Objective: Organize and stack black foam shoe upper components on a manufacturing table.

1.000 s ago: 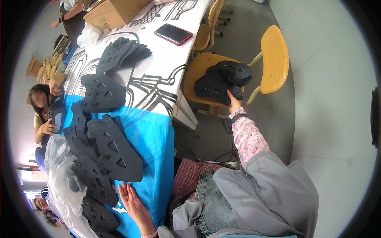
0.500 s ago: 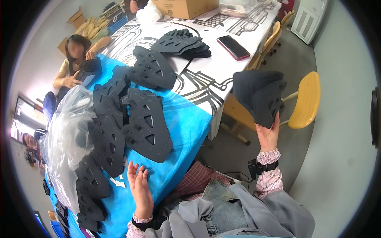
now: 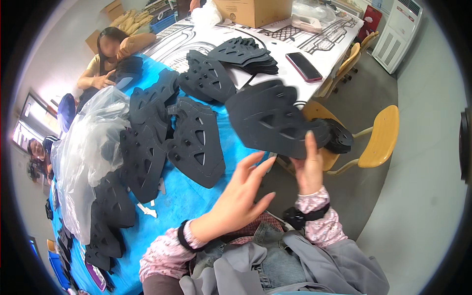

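Note:
My right hand (image 3: 309,169) grips a stack of dark grey foam-like pads (image 3: 265,123) by its lower edge, thumb on top. The pads are flat, with triangular cut-outs, and the stack is held tilted above the table's corner. My left hand (image 3: 238,199) is open just below the stack, fingers spread and apart from it. More dark pads (image 3: 196,142) of the same shape lie in overlapping piles on the blue cloth (image 3: 189,206), left of the hands. Beyond the held stack, a dark bundle (image 3: 339,135) shows over the yellow chair; whether it rests there I cannot tell.
Clear plastic sheeting (image 3: 96,147) covers the left piles. Another pad stack (image 3: 246,54), a phone (image 3: 304,67) and a cardboard box (image 3: 253,12) are on the white patterned tabletop. A yellow chair (image 3: 381,137) stands at right. Across the table, another person (image 3: 101,78) handles dark pads.
My right hand has brought the stack leftward from beside the chair to the table's corner. My left hand has risen from the table's edge toward the stack, fingers spreading.

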